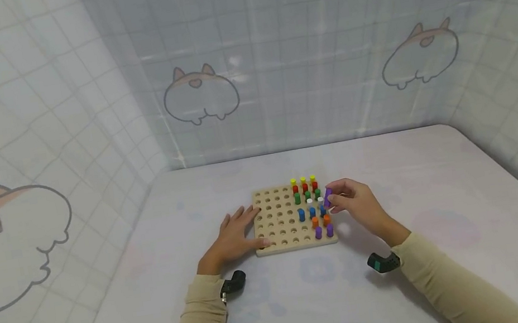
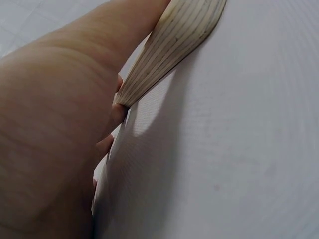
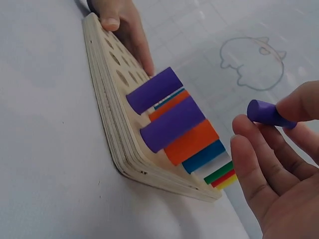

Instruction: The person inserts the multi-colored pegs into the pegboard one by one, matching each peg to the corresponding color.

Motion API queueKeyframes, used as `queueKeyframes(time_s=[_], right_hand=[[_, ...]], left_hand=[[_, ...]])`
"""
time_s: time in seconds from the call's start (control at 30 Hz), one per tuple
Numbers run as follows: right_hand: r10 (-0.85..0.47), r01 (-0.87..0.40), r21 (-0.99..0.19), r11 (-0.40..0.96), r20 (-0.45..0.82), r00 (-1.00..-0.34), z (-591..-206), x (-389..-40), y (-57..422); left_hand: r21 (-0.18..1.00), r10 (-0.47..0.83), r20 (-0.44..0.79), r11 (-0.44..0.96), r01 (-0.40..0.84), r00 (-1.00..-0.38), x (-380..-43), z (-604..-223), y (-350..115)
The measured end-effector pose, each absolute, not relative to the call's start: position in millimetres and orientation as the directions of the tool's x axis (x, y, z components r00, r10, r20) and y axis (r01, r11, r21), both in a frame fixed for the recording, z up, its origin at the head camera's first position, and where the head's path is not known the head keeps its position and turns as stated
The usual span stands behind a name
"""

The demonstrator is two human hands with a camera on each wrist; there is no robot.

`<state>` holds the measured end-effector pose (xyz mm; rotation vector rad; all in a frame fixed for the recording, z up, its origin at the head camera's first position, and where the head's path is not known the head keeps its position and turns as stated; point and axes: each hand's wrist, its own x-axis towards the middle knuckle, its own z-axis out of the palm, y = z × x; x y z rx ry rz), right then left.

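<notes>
A square wooden pegboard [image 1: 277, 228] with rows of round holes lies on the table. Coloured pegs stand upright along its right side, in rows of yellow, red, green, white, blue, orange and purple. My right hand [image 1: 360, 205] pinches a purple peg [image 3: 266, 113] between thumb and fingers, raised above the board's right edge. That peg is tilted and apart from the others. Two more purple pegs [image 1: 324, 231] stand in the nearest row. On the board's left side rests my left hand [image 1: 233, 238], fingers spread, its thumb on top near the front left corner.
A white cloth covers the table [image 1: 301, 301] around the board. Behind it hangs a tiled-pattern curtain [image 1: 294, 65] with cartoon animal drawings, continuing on both sides. Each wrist carries a dark strapped device [image 1: 383, 262].
</notes>
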<state>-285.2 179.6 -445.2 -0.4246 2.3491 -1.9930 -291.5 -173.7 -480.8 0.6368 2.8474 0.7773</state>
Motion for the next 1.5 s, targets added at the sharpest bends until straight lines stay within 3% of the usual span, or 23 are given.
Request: queueKeyframes(time_s=[0.37, 0.73, 1.03, 1.5], right_hand=[[-0.333, -0.297, -0.926, 0.233, 0.211, -0.919, -439, -272, 166], [-0.414, -0.339, -0.883, 0.324, 0.19, -0.89, -437, -260, 155], [-0.459, -0.393, -0.86, 0.327, 0.219, -0.861, -442, -251, 148], [-0.518, -0.547, -0.726, 0.418, 0.304, -0.8, -452, -249, 138]], left_hand=[[0.515, 0.434, 0.004, 0.771, 0.374, -0.901, -287, -478, -176], [0.504, 0.452, 0.01, 0.768, 0.395, -0.892, -289, -477, -179], [0.513, 0.436, -0.013, 0.776, 0.368, -0.9, -288, -478, -178], [0.52, 0.413, -0.032, 0.784, 0.338, -0.91, -284, -479, -178]])
